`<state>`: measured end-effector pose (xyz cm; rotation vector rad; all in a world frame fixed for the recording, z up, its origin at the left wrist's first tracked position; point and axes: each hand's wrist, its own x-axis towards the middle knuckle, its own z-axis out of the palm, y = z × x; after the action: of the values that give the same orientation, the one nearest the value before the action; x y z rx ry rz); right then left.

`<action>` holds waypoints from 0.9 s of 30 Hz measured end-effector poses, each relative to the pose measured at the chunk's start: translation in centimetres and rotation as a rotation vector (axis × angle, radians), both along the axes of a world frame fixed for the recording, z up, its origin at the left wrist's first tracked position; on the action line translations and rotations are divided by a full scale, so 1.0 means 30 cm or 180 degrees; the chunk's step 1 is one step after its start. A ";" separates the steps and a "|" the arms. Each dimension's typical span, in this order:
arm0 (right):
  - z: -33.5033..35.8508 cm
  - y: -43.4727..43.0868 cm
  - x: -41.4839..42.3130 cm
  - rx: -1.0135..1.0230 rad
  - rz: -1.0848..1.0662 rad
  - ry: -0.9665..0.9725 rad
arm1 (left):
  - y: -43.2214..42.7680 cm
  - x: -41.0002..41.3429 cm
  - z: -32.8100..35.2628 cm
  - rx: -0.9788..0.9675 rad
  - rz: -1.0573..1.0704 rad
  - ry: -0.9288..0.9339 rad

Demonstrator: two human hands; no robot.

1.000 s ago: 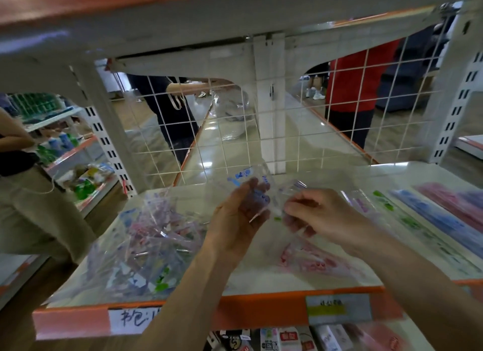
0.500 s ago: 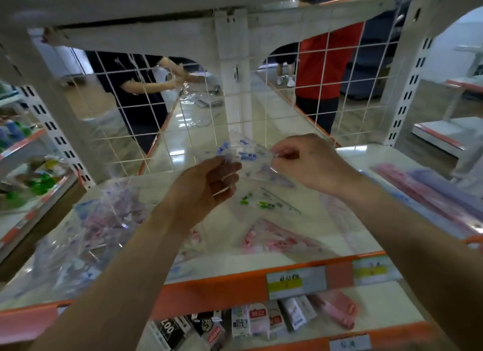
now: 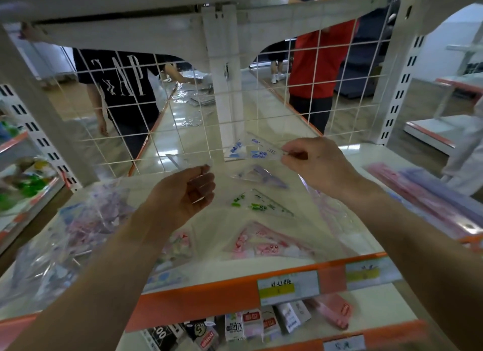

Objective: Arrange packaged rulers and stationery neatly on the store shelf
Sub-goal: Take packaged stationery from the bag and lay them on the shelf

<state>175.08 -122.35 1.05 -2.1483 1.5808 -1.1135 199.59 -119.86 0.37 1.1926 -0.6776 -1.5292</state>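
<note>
1. Right hand (image 3: 316,165): thumb and forefinger pinch one corner of a clear triangular ruler with blue print (image 3: 257,152), held in the air above the back of the shelf.
2. Left hand (image 3: 185,191): palm up, fingers curled, gripping a clear plastic sheet (image 3: 183,160). Its edge sticks out up and left of the fingertips. Cannot tell whether it is a wrapper or another ruler.
3. The two hands are apart and neither touches the shelf.
4. Below the hands, lying flat in a row from back to front on the white shelf with orange front edge (image 3: 209,298): a clear triangle with purple print (image 3: 258,175), a clear triangle with green print (image 3: 264,204) and a clear triangle with pink print (image 3: 271,243).
5. Left part of the shelf: a loose heap of clear bags with mixed coloured stationery (image 3: 78,228).
6. Right part: long pink and purple packaged rulers (image 3: 423,201), laid side by side.
7. Front edge: white-and-yellow price labels (image 3: 287,285).
8. Lower shelf: small boxes (image 3: 248,324), standing and leaning.
9. Behind the white wire grid (image 3: 130,115): a person in a black T-shirt (image 3: 120,84) and a person in a red shirt (image 3: 318,63).
</note>
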 end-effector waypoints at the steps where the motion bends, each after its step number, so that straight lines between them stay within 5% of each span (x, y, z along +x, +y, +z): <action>1: -0.006 0.001 0.001 -0.0001 0.0057 -0.0076 | 0.000 -0.007 0.000 0.0009 -0.0027 -0.0007; 7: -0.016 -0.021 -0.007 0.0036 -0.0041 -0.0011 | -0.007 -0.045 0.008 0.0077 -0.0042 0.0126; 14: -0.057 -0.117 0.010 0.0458 -0.0279 -0.0037 | -0.089 -0.072 0.031 -0.0111 0.0021 -0.1300; 19: -0.066 -0.169 0.031 0.0518 -0.0372 0.0583 | -0.140 -0.070 0.028 -0.0085 0.0031 -0.1483; 27: -0.098 -0.222 0.092 0.0714 -0.0226 0.0748 | -0.158 -0.048 -0.007 -0.0149 0.0149 -0.1697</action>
<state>177.85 -129.00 -1.88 -2.1479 1.7983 -0.6819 198.15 -124.60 0.17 1.5855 -1.0173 -1.1491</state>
